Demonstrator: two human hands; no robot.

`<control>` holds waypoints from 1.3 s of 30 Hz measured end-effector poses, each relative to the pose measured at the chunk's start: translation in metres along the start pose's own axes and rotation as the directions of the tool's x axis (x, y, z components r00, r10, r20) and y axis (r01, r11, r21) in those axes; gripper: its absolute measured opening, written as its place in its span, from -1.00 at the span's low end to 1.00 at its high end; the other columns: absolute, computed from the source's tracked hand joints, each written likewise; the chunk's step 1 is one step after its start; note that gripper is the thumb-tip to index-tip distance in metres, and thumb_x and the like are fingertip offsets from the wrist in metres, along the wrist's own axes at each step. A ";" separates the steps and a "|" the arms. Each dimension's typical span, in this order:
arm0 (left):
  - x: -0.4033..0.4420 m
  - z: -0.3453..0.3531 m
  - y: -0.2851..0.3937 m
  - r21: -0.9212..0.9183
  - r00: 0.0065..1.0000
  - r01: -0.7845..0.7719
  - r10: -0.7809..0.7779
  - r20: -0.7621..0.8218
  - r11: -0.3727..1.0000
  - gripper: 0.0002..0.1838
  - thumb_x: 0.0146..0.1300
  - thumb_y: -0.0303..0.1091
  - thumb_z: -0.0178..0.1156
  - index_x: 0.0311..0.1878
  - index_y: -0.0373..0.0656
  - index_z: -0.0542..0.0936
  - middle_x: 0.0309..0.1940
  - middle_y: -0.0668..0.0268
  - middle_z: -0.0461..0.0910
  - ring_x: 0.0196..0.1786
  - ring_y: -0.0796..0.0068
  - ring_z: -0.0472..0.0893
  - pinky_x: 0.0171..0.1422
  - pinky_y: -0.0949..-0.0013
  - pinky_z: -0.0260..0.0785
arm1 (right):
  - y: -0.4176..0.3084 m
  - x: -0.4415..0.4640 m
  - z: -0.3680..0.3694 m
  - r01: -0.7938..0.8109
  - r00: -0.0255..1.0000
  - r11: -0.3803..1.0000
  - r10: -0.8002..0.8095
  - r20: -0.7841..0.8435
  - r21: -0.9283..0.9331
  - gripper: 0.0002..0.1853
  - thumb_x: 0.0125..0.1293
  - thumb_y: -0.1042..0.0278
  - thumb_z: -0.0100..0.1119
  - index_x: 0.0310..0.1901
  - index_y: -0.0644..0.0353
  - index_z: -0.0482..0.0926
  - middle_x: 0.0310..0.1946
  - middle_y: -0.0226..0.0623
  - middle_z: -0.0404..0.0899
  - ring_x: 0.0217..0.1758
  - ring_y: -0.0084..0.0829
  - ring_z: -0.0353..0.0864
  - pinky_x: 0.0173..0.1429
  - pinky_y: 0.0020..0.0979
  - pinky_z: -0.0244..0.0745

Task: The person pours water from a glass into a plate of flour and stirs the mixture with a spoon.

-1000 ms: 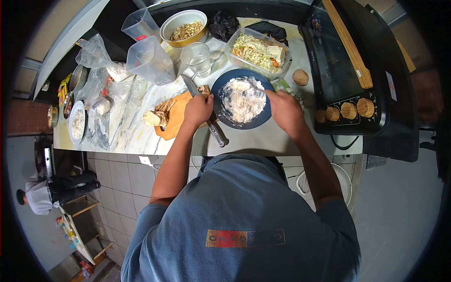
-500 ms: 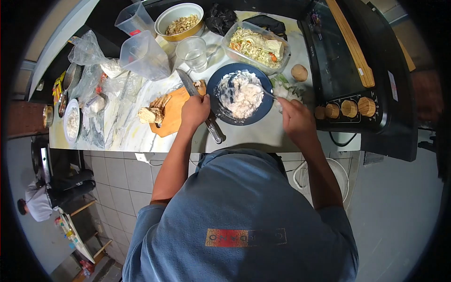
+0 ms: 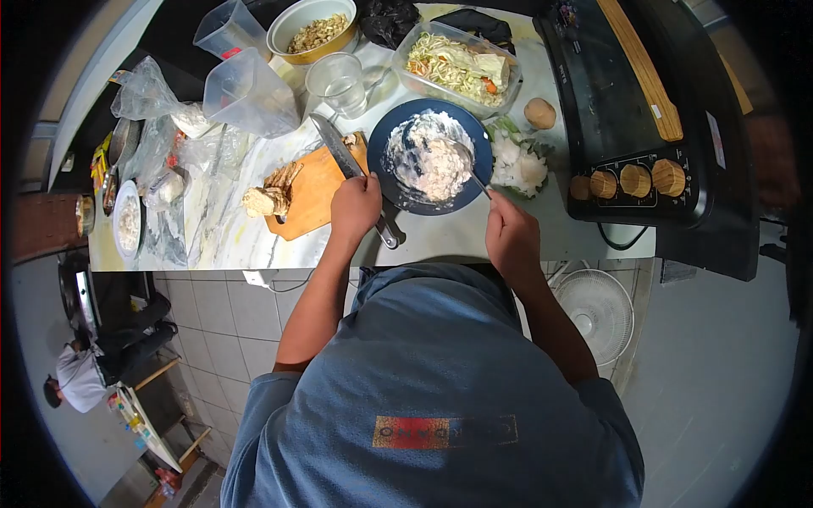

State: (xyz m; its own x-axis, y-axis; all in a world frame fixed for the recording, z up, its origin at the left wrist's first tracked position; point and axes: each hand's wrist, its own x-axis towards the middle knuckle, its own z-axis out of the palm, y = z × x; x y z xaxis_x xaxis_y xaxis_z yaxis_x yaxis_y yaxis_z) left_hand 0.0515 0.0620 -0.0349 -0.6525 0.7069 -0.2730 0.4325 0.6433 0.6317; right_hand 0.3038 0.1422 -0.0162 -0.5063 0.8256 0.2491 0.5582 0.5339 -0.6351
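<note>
Got spoon [image 3: 480, 184] pinched in right fingers [image 3: 500, 213], dipped into pale mix [image 3: 442, 162] in blue plate [image 3: 379, 161], mid-desk [image 3: 449, 240] | Got left fingers [image 3: 370, 183] by plate's rim, over knife [image 3: 337, 148], can't tell if gripping | Looks maybe half mixed tbh: clumpy already, smears not worked in yet

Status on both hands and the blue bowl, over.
Right grip closed on utensil, far end in white mixture. Left grip by blue bowl, hold unclear. Knife passes beneath left grip.

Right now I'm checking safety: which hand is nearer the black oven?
Right. The right hand is left of the black oven; the left hand is farther, left of the blue plate.
</note>
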 end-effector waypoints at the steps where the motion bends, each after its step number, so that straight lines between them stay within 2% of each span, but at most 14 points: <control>1: -0.001 0.000 0.000 -0.008 1.000 0.008 -0.008 0.007 1.000 -0.50 0.43 -0.09 0.05 -0.41 -0.37 0.67 -0.46 -0.19 0.63 -0.30 -0.25 0.66 -0.12 -0.07 0.49 | 0.001 0.003 0.002 -0.002 1.000 1.000 0.002 -0.002 0.001 -0.73 0.32 0.51 0.10 0.02 0.30 0.63 -0.31 0.01 0.66 -0.27 0.06 0.67 -0.14 -0.06 0.59; 3: -0.001 0.001 0.000 -0.012 1.000 0.009 -0.009 0.013 1.000 -0.50 0.43 -0.09 0.04 -0.42 -0.38 0.67 -0.46 -0.19 0.63 -0.30 -0.25 0.66 -0.12 -0.06 0.49 | 0.003 0.011 0.005 0.060 0.996 0.996 -0.055 -0.064 0.071 -0.73 0.30 0.55 0.11 0.01 0.30 0.64 -0.33 0.02 0.65 -0.27 0.08 0.66 -0.16 -0.06 0.57; 7: -0.003 0.003 0.000 -0.038 1.000 0.011 -0.010 0.020 0.999 -0.48 0.41 -0.08 0.04 -0.42 -0.39 0.67 -0.47 -0.19 0.63 -0.29 -0.24 0.66 -0.11 -0.05 0.49 | -0.006 0.022 -0.011 0.132 0.991 0.990 -0.130 -0.043 0.045 -0.72 0.29 0.56 0.13 0.03 0.28 0.64 -0.36 -0.02 0.63 -0.29 0.04 0.64 -0.20 -0.07 0.55; 11: -0.002 -0.008 0.006 -0.005 0.998 0.037 -0.036 0.056 0.999 -0.48 0.41 -0.07 0.06 -0.44 -0.38 0.67 -0.48 -0.17 0.63 -0.28 -0.21 0.67 -0.11 -0.04 0.50 | -0.015 0.008 -0.034 0.131 0.989 0.990 -0.128 0.069 -0.046 -0.66 0.29 0.56 0.15 0.10 0.23 0.61 -0.42 -0.11 0.54 -0.35 -0.04 0.59 -0.25 -0.12 0.52; 13: 0.004 -0.015 0.003 0.066 0.989 0.026 -0.036 0.146 0.997 -0.49 0.41 -0.05 0.07 -0.43 -0.35 0.67 -0.50 -0.13 0.63 -0.29 -0.18 0.68 -0.11 -0.01 0.51 | -0.016 -0.001 -0.038 0.130 0.984 0.989 -0.119 0.131 -0.077 -0.63 0.28 0.55 0.16 0.13 0.21 0.60 -0.42 -0.14 0.51 -0.37 -0.07 0.57 -0.27 -0.14 0.51; 14: 0.006 -0.017 0.006 0.062 0.989 0.028 -0.037 0.145 0.998 -0.49 0.41 -0.05 0.07 -0.43 -0.35 0.67 -0.50 -0.13 0.63 -0.29 -0.18 0.68 -0.11 -0.01 0.51 | -0.015 -0.007 -0.037 0.148 0.980 0.984 -0.132 0.151 -0.103 -0.61 0.27 0.54 0.17 0.15 0.19 0.59 -0.42 -0.17 0.49 -0.38 -0.10 0.57 -0.27 -0.15 0.51; 16: 0.011 -0.020 0.013 0.087 0.996 -0.091 0.093 -0.011 0.992 -0.52 0.40 -0.04 0.09 -0.39 -0.32 0.68 -0.51 -0.11 0.64 -0.29 -0.16 0.69 -0.09 0.01 0.51 | -0.010 -0.011 -0.029 0.171 0.974 0.977 -0.147 0.172 -0.131 -0.59 0.27 0.54 0.17 0.18 0.18 0.58 -0.42 -0.19 0.48 -0.39 -0.12 0.56 -0.28 -0.17 0.50; 18: 0.025 -0.014 0.010 0.082 0.995 -0.099 0.100 0.001 0.992 -0.52 0.39 -0.04 0.09 -0.37 -0.31 0.68 -0.50 -0.11 0.65 -0.28 -0.15 0.69 -0.09 0.01 0.51 | -0.007 -0.010 -0.019 0.136 0.977 0.967 -0.095 0.190 -0.216 -0.60 0.27 0.60 0.15 0.15 0.19 0.62 -0.43 -0.15 0.46 -0.40 -0.09 0.55 -0.31 -0.14 0.46; 23: 0.032 -0.016 0.006 0.054 0.996 -0.045 0.040 0.085 0.998 -0.53 0.37 -0.04 0.11 -0.35 -0.31 0.69 -0.47 -0.11 0.66 -0.27 -0.14 0.70 -0.07 0.00 0.51 | -0.011 0.002 -0.013 0.155 0.981 0.970 -0.128 0.145 -0.189 -0.62 0.26 0.61 0.15 0.13 0.23 0.63 -0.44 -0.16 0.46 -0.40 -0.09 0.55 -0.31 -0.15 0.48; 25: 0.025 -0.012 0.000 0.065 0.999 -0.032 0.032 0.004 0.997 -0.52 0.37 -0.04 0.10 -0.35 -0.33 0.70 -0.46 -0.11 0.66 -0.27 -0.15 0.69 -0.07 -0.01 0.51 | -0.017 0.008 -0.020 0.175 0.980 0.970 -0.157 0.119 -0.166 -0.63 0.26 0.61 0.15 0.11 0.24 0.64 -0.44 -0.16 0.46 -0.40 -0.09 0.55 -0.30 -0.16 0.49; 30: 0.006 -0.011 -0.009 0.025 1.000 0.022 -0.021 -0.011 0.999 -0.52 0.37 -0.05 0.08 -0.39 -0.32 0.70 -0.46 -0.10 0.67 -0.29 -0.14 0.69 -0.07 -0.01 0.51 | -0.009 0.020 -0.021 0.182 0.982 0.963 -0.187 -0.006 -0.200 -0.66 0.26 0.61 0.14 0.07 0.25 0.65 -0.40 -0.10 0.56 -0.33 -0.06 0.62 -0.23 -0.19 0.55; 34: 0.000 -0.007 -0.015 -0.036 0.995 0.030 -0.027 0.092 0.999 -0.52 0.37 -0.06 0.05 -0.42 -0.29 0.71 -0.49 -0.06 0.67 -0.29 -0.11 0.69 -0.08 0.02 0.51 | -0.007 0.025 0.002 0.139 0.990 0.962 -0.140 0.015 -0.234 -0.67 0.28 0.59 0.14 0.07 0.24 0.66 -0.37 -0.07 0.59 -0.30 -0.03 0.64 -0.20 -0.18 0.57; 37: -0.008 -0.008 -0.007 -0.015 0.995 0.046 -0.045 0.085 0.999 -0.51 0.39 -0.05 0.04 -0.43 -0.26 0.72 -0.51 -0.03 0.67 -0.30 -0.07 0.70 -0.08 0.05 0.52 | -0.011 0.029 0.012 0.114 0.993 0.971 -0.104 0.056 -0.211 -0.69 0.29 0.57 0.15 0.05 0.24 0.66 -0.38 -0.06 0.58 -0.30 -0.01 0.64 -0.20 -0.16 0.56; 39: -0.008 -0.012 -0.008 -0.022 0.995 0.050 -0.048 0.090 0.999 -0.49 0.41 -0.02 0.03 -0.45 -0.23 0.72 -0.52 0.02 0.68 -0.32 -0.02 0.71 -0.08 0.08 0.52 | -0.010 0.031 0.012 0.113 0.992 0.987 -0.106 0.065 -0.112 -0.68 0.31 0.48 0.15 0.09 0.15 0.65 -0.33 -0.14 0.60 -0.28 0.00 0.65 -0.20 -0.07 0.55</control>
State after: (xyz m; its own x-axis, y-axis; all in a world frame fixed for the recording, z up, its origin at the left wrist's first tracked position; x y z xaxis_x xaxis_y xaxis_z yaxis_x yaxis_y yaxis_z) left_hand 0.0460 0.0479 -0.0288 -0.6134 0.6992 -0.3673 0.3858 0.6710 0.6331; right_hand 0.2750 0.1599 -0.0108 -0.6039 0.7509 0.2673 0.5678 0.6407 -0.5168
